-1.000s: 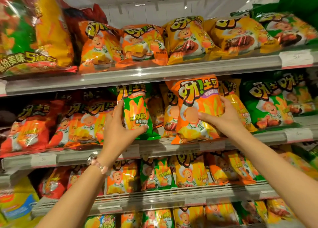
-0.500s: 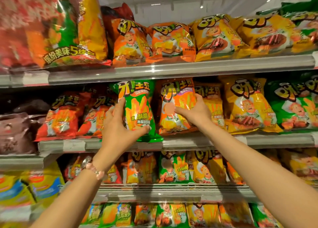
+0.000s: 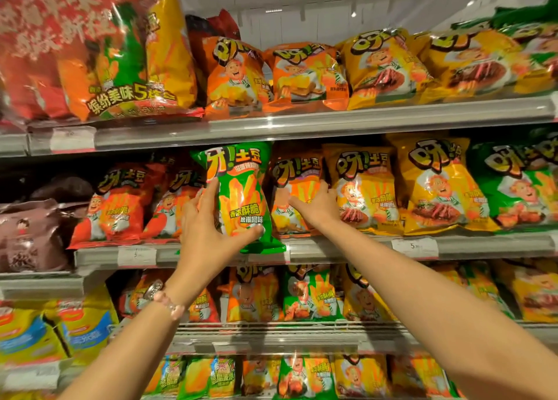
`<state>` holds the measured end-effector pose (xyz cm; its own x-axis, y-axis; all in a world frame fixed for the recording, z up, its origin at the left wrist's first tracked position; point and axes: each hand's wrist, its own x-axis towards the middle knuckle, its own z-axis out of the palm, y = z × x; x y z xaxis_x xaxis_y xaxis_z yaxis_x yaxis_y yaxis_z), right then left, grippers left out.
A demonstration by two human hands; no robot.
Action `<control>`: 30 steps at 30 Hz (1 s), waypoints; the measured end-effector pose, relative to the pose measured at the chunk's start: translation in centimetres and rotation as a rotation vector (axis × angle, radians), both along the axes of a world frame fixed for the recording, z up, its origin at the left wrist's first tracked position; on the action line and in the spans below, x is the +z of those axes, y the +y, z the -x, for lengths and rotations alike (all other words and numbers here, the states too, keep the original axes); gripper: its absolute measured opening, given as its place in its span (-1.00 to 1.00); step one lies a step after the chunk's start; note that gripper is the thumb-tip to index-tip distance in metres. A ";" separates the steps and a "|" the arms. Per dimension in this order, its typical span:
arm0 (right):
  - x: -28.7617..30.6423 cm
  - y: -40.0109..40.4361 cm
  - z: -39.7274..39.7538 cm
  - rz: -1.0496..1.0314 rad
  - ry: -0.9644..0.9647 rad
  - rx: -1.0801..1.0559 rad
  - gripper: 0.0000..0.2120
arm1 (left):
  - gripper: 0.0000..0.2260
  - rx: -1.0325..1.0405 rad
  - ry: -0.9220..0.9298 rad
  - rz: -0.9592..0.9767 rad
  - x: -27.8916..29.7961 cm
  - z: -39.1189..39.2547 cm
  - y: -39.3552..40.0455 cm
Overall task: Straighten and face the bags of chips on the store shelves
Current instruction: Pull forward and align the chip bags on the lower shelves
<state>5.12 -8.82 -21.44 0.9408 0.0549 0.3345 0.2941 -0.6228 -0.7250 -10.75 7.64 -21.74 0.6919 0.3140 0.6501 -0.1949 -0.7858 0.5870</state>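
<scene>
A green chip bag stands upright at the front edge of the middle shelf. My left hand grips it from the left, thumb across its lower front and fingers up its left side. Just right of it an orange chip bag stands further back in the row. My right hand holds that orange bag, fingers on its front and right edge. Yellow bags and green bags line the shelf to the right, red bags to the left.
The top shelf carries orange and yellow bags and a large multipack at left. Brown bags sit at far left. Lower shelves hold more mixed bags. Price tags line the shelf rails.
My right hand has pushed the orange bag back into the row, from out in front to beside the green bag. My left hand keeps its hold on the green bag. The view has shifted left.
</scene>
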 end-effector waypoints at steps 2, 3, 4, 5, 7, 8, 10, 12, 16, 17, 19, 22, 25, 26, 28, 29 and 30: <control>0.3 -0.2 0.0 0.020 0.021 0.035 -0.08 | -0.01 -0.014 -0.015 0.007 -0.1 -0.3 -0.4; 0.5 -0.4 0.1 0.017 0.043 0.058 -0.09 | -0.01 -0.015 -0.021 0.010 -0.1 -0.5 -0.6; 0.8 -0.7 0.3 0.001 0.066 0.081 -0.10 | -0.01 -0.019 -0.023 0.017 -0.1 -0.7 -0.9; 1.0 -1.0 0.7 -0.026 0.077 0.107 -0.12 | -0.01 -0.030 -0.026 0.028 -0.1 -0.8 -1.3; 1.5 -1.9 2.1 -0.119 0.036 0.151 -0.21 | -0.01 -0.066 -0.034 0.047 -0.3 -1.1 -2.1; 1.7 -2.5 2.9 -0.183 0.003 0.172 -0.25 | 0.00 -0.083 -0.035 0.056 -0.5 -1.2 -2.5; 2.3 -3.7 4.8 -0.337 0.009 0.243 -0.30 | 0.00 -0.129 -0.024 0.069 -1.1 -1.4 -3.8; 2.8 -4.9 6.4 -0.453 0.106 0.337 -0.26 | -0.02 -0.171 -0.023 0.069 -1.6 -1.5 -5.6; 3.0 -6.9 7.3 -0.450 0.221 0.332 -0.06 | -0.02 -0.207 -0.036 0.032 -2.2 -2.0 -9.3; 3.0 -7.4 7.3 -0.451 0.216 0.313 -0.03 | -0.02 -0.218 -0.036 0.017 -2.3 -2.2 -10.1; 2.7 -8.5 7.3 -0.431 0.188 0.280 0.03 | -0.01 -0.239 -0.035 -0.020 -2.4 -2.5 -11.7; 2.5 -10.8 7.4 -0.364 0.120 0.184 -0.01 | -0.01 -0.288 -0.027 -0.054 -2.5 -2.8 -13.7; 2.4 -13.5 7.8 -0.355 0.084 0.113 0.08 | 0.01 -0.330 -0.018 -0.110 -2.3 -3.3 -15.9; 2.3 -14.5 7.7 -0.365 0.077 0.098 0.11 | 0.01 -0.343 -0.011 -0.126 -2.2 -3.5 -16.8; 2.4 -16.4 7.8 -0.400 0.065 0.078 0.03 | 0.01 -0.358 -0.013 -0.160 -2.0 -4.1 -18.6; 2.4 -17.3 7.8 -0.413 0.062 0.066 -0.01 | 0.01 -0.365 -0.012 -0.173 -1.9 -4.3 -19.5; 2.6 -18.3 7.9 -0.418 0.064 0.050 -0.06 | 0.01 -0.377 -0.009 -0.179 -1.9 -4.5 -20.5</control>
<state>-2.80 -27.14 -18.86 0.9600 -0.0270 0.2787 0.2627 -0.2573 -0.9299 -6.22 -12.84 -23.63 0.7308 -0.0791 0.6780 -0.4931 -0.7481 0.4442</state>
